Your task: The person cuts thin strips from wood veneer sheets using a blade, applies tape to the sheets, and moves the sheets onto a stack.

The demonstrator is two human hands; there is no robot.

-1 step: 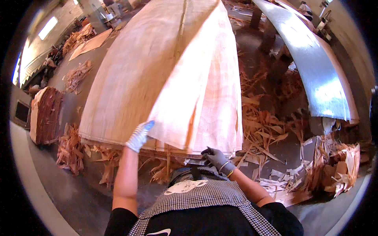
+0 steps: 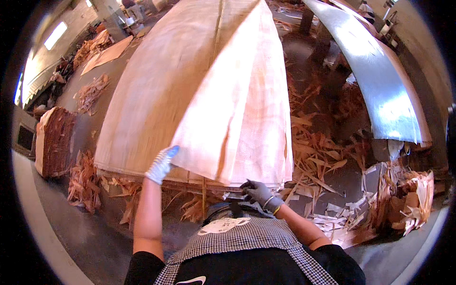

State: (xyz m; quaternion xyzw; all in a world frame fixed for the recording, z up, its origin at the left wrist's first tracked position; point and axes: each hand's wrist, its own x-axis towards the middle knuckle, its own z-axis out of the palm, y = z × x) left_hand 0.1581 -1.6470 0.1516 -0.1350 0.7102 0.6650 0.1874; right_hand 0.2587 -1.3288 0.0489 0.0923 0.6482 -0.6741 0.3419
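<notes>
A thin pale wood veneer sheet [image 2: 209, 137] lies over a wide stack of similar veneer [image 2: 137, 109], its left side folded up off the stack. My left hand [image 2: 161, 164], in a striped glove with blue fingertips, is closed on the sheet's near left corner. My right hand [image 2: 259, 192], in a grey glove with dark fingertips, is at the stack's near edge, right of the sheet's near end. Its fingers are loosely bent and apart, and I see nothing held in them. A small pale flat piece beside its fingertips is too indistinct to name.
Torn veneer scraps [image 2: 318, 161] litter the floor on the right. A long shiny grey sheet [image 2: 384, 90] covers another stack there. Upright bundles of scrap [image 2: 413, 204] stand at the right front. On the left is a reddish-brown block of stacked veneer [image 2: 57, 140], with more scrap beside it.
My left hand has shifted slightly left and toward me, drawing the sheet's corner with it. The right hand has barely moved.
</notes>
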